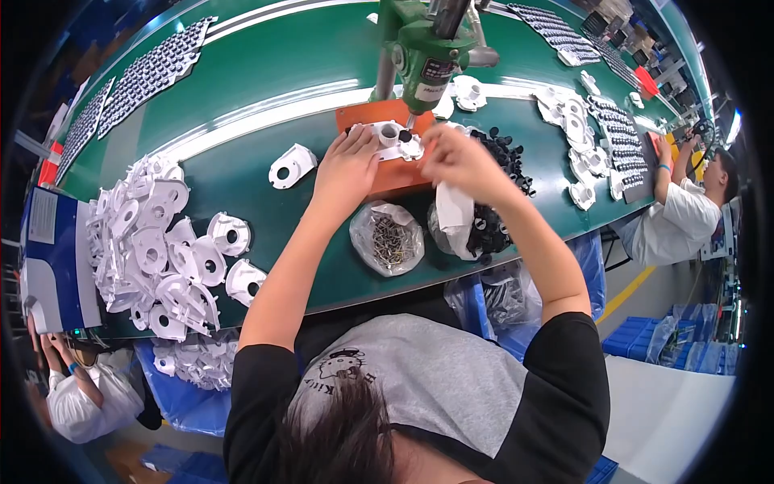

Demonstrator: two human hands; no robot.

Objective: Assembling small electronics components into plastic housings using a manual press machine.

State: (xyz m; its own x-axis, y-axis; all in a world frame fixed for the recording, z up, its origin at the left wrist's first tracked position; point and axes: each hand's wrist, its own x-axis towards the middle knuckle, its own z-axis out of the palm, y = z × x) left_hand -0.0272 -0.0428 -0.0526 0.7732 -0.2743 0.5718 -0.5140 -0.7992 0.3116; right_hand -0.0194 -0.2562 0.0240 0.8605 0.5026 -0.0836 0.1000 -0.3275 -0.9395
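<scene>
A white plastic housing (389, 135) with a round collar and a black piece on it lies on the orange fixture (395, 179), under the green press (427, 68). My left hand (352, 161) holds the housing at its left end, fingers laid over it. At the housing's right side is my right hand (468, 165), fingers bent and smeared by motion; whether anything is in them does not show. Close in front of the fixture stands a clear bag of screws (389, 239). Black plastic caps (504, 161) lie in a heap beyond my right hand, and more sit near a white bag (454, 218).
White plastic housings are piled (149, 242) at the left, and a single housing (293, 167) lies nearer the fixture. Other white parts (576, 133) lie at the right. A conveyor belt (282, 56) runs behind. Co-workers sit at far right (685, 198) and lower left (89, 395).
</scene>
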